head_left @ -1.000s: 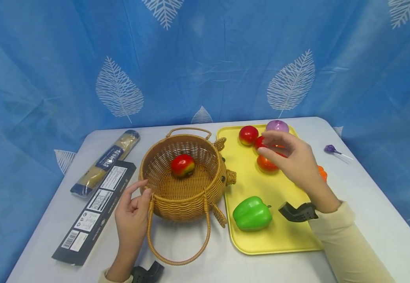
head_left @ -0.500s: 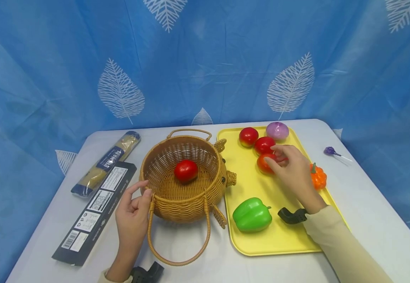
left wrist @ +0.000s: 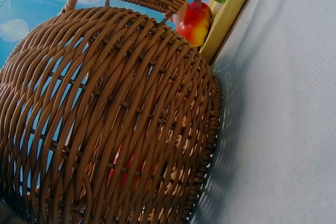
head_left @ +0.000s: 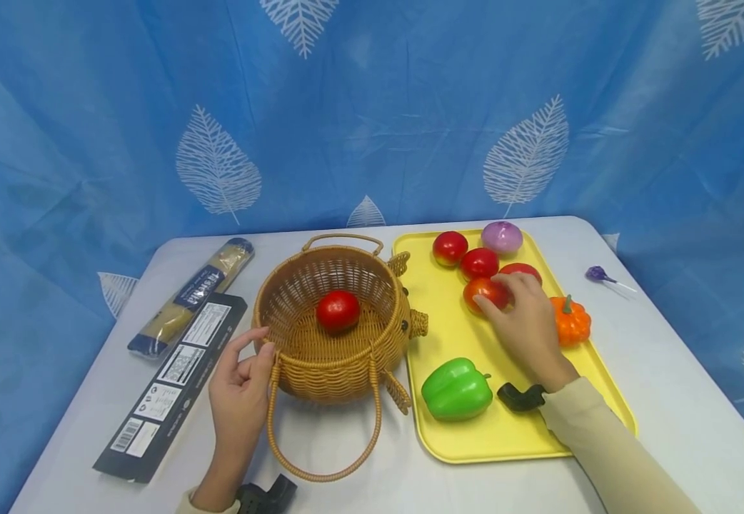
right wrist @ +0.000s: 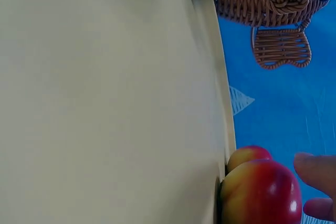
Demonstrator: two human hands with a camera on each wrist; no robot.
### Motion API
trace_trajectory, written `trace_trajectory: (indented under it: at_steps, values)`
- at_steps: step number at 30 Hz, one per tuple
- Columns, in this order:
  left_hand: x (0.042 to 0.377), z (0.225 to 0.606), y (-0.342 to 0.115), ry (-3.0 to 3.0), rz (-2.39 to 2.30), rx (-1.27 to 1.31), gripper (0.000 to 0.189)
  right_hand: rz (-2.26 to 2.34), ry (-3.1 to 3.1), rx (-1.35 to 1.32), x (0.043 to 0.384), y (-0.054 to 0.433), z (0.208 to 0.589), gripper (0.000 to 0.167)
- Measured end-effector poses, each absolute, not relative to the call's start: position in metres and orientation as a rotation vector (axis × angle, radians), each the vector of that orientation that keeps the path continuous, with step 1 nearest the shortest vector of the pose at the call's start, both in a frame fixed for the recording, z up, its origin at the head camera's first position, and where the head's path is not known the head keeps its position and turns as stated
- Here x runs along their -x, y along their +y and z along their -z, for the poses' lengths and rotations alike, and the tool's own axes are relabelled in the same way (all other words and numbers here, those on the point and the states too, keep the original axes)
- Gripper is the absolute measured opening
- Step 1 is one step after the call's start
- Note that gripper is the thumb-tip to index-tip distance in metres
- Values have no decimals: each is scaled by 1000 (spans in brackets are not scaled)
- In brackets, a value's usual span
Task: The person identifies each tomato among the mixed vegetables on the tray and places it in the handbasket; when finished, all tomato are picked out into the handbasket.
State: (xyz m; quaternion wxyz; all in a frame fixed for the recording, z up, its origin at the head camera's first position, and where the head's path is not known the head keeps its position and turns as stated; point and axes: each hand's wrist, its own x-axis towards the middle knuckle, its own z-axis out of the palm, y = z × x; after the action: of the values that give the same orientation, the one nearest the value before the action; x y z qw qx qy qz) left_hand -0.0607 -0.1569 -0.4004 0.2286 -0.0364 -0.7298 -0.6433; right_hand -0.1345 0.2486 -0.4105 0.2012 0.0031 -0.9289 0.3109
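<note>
A round wicker basket (head_left: pixel 330 371) with a pig-like face stands mid-table, a red fruit (head_left: pixel 338 311) lying inside it. My left hand (head_left: pixel 241 389) pinches the basket's near-left rim between thumb and fingers. Over the yellow tray (head_left: pixel 443 446), my right hand (head_left: pixel 526 321) reaches above the nearest orange-red fruit (head_left: pixel 480 289), thumb and fingers spread about it. In the right wrist view, a gap shows between the thumb (right wrist: pixel 315 169) and a glossy red-and-yellow fruit (right wrist: pixel 262 195). More red fruits (head_left: pixel 450 248) lie behind.
The tray also bears a green bell pepper (head_left: pixel 455 389), a small orange pumpkin (head_left: pixel 571 321) and a purple onion-like item (head_left: pixel 502 237). Left of the basket lie a long black box (head_left: pixel 173 385) and a pasta packet (head_left: pixel 195 296). A lollipop (head_left: pixel 597 273) lies at the right.
My right hand has come down and nearer over the orange-red fruit. The fruit in the basket has rolled slightly rightward, then settled. My left hand stays on the rim.
</note>
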Motion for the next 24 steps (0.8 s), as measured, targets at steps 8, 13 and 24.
trace_trajectory:
  at_steps: [8, 13, 24]
  values:
    - [61, 403, -158, -2005, 1765, 95, 28, -875, -2634, -3, 138, 251, 417, 50]
    - [61, 402, -158, -2002, 1770, 102, 28, -861, -2611, -17, 139, 250, 422, 53]
    - [61, 404, -158, -2014, 1766, 91, 29, -858, -2580, -18, 138, 248, 428, 54]
